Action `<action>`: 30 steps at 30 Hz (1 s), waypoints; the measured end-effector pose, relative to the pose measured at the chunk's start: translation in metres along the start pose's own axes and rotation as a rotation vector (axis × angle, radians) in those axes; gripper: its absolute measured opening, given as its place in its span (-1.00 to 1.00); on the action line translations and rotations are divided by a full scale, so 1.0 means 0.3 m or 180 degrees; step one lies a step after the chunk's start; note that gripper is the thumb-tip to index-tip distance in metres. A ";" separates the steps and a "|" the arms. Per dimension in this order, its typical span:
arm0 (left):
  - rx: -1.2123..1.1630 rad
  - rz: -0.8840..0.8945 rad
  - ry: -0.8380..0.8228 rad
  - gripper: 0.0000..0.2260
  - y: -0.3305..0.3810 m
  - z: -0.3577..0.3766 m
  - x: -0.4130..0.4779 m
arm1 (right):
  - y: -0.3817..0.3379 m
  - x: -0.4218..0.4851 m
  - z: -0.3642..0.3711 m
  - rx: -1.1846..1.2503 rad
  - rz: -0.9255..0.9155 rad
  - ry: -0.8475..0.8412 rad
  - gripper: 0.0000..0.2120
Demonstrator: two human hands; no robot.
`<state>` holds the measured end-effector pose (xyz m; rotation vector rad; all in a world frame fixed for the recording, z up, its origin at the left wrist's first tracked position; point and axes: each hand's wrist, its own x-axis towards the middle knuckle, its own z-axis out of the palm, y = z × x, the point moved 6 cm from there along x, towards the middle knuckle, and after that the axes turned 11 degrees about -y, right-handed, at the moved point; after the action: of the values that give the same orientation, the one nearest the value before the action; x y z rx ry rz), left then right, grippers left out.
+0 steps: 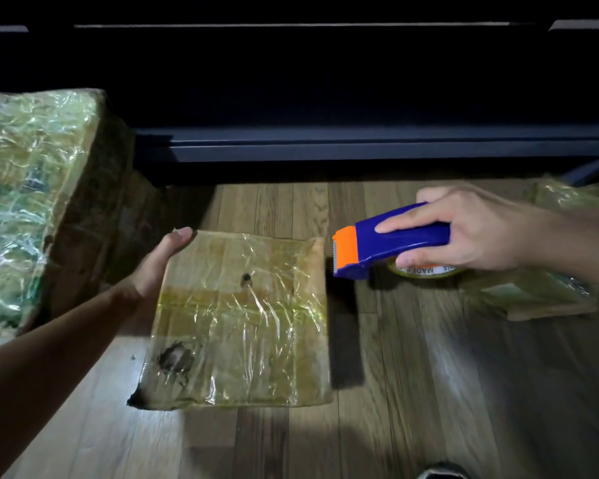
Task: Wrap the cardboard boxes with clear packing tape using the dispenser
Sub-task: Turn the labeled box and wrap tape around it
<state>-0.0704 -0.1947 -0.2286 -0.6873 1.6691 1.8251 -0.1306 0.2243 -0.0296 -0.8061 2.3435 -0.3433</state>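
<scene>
Two hands show, a left hand (156, 267) and a right hand (471, 229). There is one dispenser (395, 236) with one tape roll (426, 271). Taped boxes number at least three: one flat box (242, 323), one big box (32, 202), one blurred box (533, 295); a further wrapped shape (574, 195) may be a fourth.

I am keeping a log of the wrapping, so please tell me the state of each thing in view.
middle box: top face taped, held at its left edge by the left hand.
tape dispenser: gripped by the right hand, blade near that box's right edge.
large box: at left, wrapped in tape.
right box: blurred, some tape on it.
</scene>
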 end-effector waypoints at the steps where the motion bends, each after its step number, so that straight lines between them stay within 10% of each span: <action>1: 0.0014 0.0003 0.0026 -0.26 -0.005 -0.006 0.001 | 0.000 0.007 0.022 0.0009 0.0003 -0.0034 -0.44; 7: 0.0729 0.0744 -0.0014 -0.51 0.117 0.073 -0.107 | -0.002 0.044 0.071 -0.0100 0.0087 -0.0073 -0.37; 10: 0.2088 0.1249 0.0784 -0.63 0.237 0.113 -0.160 | 0.003 0.054 0.075 -0.0059 0.0038 -0.0026 -0.37; 12: 0.3661 0.1564 0.1281 -0.44 0.301 0.225 -0.199 | 0.010 0.052 0.084 -0.0062 0.0042 -0.0006 -0.38; 17: 0.5525 0.1008 0.0068 0.06 0.171 0.692 -0.218 | 0.031 0.037 0.141 0.0137 0.0076 0.0052 -0.37; 30: 0.4309 -0.0161 0.0193 0.09 0.277 0.797 -0.185 | 0.003 0.044 0.089 -0.0146 -0.0125 0.0054 -0.35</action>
<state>-0.0892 0.0346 -0.1094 -0.1435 2.3355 0.3236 -0.1220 0.2156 -0.0568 -0.8752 2.3618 -0.3151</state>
